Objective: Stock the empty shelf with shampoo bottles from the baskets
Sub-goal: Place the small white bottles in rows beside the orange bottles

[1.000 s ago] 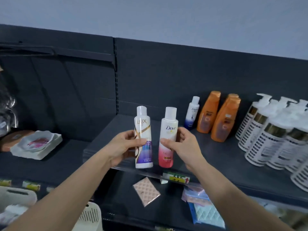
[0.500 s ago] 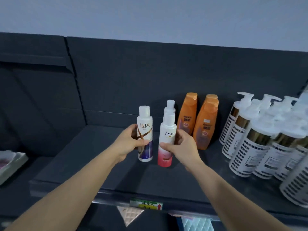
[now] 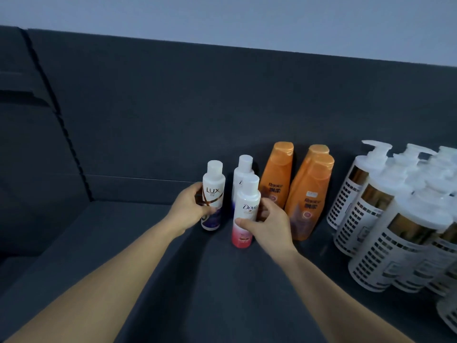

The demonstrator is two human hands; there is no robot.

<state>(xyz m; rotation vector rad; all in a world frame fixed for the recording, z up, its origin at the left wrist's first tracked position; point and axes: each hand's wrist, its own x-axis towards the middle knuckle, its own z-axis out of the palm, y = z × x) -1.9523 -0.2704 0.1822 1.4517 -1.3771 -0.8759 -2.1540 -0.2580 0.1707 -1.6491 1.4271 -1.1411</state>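
Left hand (image 3: 190, 209) fingers (image 3: 195, 193) are wrapping the Lux bottle (image 3: 214, 191) and right hand (image 3: 269, 226) fingers (image 3: 244, 222) are curling round the Dove bottle (image 3: 247, 206), both upright mid-shelf (image 3: 123, 243), just left of the orange bottles (image 3: 278, 174). I'm guessing the risk is the Dove one knocking over the small white bottle (image 3: 243, 169) just behind it, since they're all tall and skinny. Lux is looking white with a gold swirl and purple base, Dove is fading white to pinkish red.
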